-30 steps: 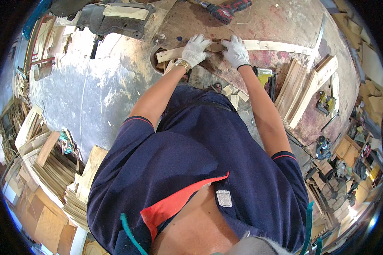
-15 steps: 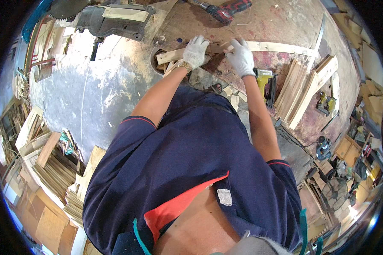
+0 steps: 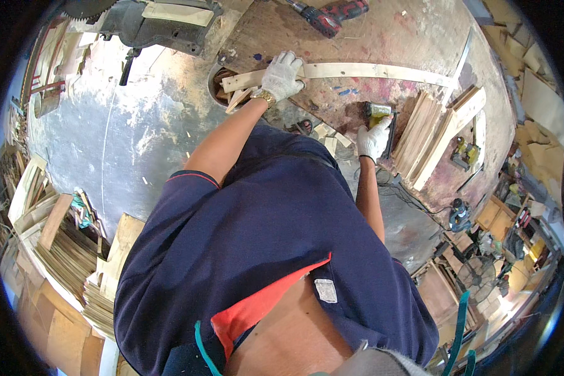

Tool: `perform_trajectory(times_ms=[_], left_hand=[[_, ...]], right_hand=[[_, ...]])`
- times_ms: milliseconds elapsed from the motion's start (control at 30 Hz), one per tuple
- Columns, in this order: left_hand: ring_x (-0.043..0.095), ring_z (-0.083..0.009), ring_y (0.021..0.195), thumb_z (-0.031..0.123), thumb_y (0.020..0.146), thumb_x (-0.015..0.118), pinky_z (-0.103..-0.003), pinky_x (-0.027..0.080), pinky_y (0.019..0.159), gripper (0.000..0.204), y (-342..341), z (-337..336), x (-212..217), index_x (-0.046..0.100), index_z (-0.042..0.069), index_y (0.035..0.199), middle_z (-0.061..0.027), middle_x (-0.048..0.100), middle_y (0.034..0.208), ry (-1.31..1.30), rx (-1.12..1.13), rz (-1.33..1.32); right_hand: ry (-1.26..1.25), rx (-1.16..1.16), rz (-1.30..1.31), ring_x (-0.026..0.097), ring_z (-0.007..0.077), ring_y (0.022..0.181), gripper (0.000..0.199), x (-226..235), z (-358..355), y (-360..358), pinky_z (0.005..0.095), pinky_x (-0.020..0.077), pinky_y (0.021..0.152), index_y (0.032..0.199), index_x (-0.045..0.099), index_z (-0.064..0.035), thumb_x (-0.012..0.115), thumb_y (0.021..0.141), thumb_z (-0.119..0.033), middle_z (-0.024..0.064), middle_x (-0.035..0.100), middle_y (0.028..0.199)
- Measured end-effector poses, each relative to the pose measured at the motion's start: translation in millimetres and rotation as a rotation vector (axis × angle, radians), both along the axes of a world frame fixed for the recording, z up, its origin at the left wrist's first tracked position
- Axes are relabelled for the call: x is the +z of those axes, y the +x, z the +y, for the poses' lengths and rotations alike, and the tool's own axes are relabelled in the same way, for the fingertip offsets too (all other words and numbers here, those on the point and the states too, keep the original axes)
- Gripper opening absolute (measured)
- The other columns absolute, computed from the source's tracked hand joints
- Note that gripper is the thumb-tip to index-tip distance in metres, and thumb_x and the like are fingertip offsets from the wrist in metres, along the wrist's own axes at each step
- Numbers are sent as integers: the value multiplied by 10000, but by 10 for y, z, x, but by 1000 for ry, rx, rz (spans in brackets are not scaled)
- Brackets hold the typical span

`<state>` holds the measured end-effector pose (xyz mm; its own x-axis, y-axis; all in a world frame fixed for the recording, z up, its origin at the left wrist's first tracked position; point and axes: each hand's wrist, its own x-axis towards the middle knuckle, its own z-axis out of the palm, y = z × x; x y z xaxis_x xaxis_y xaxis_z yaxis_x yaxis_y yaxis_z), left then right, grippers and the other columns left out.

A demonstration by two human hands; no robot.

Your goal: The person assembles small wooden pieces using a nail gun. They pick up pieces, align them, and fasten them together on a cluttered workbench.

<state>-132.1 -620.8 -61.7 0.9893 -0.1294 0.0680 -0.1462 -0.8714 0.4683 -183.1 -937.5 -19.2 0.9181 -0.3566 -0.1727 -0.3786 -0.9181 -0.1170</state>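
Strip: long pale thin wooden strip [image 3: 357, 71], slightly bowed, flat across the stained brown workbench [image 3: 413, 37].
Left hand [image 3: 282, 75]: white-gloved, arm stretched forward, palm pressed on strip's left part, fingers spread, not clenched.
Right hand [image 3: 374, 139]: gloved, clasping yellow-black nail gun [image 3: 380, 116] at bench edge beside stacked wooden slats [image 3: 423, 135].

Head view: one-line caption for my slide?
Gloved left hand presses a long wooden strip on the workbench; right hand grips a nail gun.
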Motion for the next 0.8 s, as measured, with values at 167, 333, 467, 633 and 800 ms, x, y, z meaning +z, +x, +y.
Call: perform_trajectory(times_ms=[167, 333, 467, 633, 800], left_hand=[[525, -350, 1249, 435, 788, 795, -472, 422, 1089, 548, -13, 5, -23, 645, 97, 1192, -142, 584, 1231, -13, -8, 4], [536, -360, 1224, 395, 788, 794, -480, 450, 1041, 513, 18, 50, -120, 633, 97, 1173, -144, 580, 1201, -34, -40, -53], [538, -357, 1210, 369, 773, 802, -478, 457, 1020, 499, 28, 49, -126, 617, 100, 1150, -139, 575, 1197, -63, -67, -54], [541, -354, 1202, 294, 707, 830, -477, 460, 1013, 518, 2, 70, -33, 600, 111, 1133, -130, 572, 1177, -79, -63, -53], [540, -349, 1212, 258, 692, 834, -481, 458, 1018, 530, 0, 44, -44, 587, 117, 1139, -124, 568, 1175, -89, -40, -37]], right_hand=[[267, 50, -59, 718, 438, 993, 732, 444, 326, 141, 492, 561, 861, 1439, 485, -31, 776, 814, -277, 273, 723, 1072], [500, 300, -26, 733, 419, 944, 378, 753, 912, 364, 475, 563, 802, 1066, 716, 15, 755, 863, -301, 277, 740, 954], [733, 351, 93, 716, 454, 964, 464, 447, 1143, 534, 499, 558, 803, 1165, 663, 31, 749, 866, -313, 297, 729, 960], [595, 364, 179, 700, 462, 1009, 460, 398, 1376, 573, 509, 555, 824, 1186, 649, 24, 732, 878, -307, 298, 725, 1026], [592, 384, 124, 692, 478, 1013, 489, 471, 1457, 522, 517, 556, 839, 1233, 618, 13, 737, 873, -297, 292, 726, 1042]])
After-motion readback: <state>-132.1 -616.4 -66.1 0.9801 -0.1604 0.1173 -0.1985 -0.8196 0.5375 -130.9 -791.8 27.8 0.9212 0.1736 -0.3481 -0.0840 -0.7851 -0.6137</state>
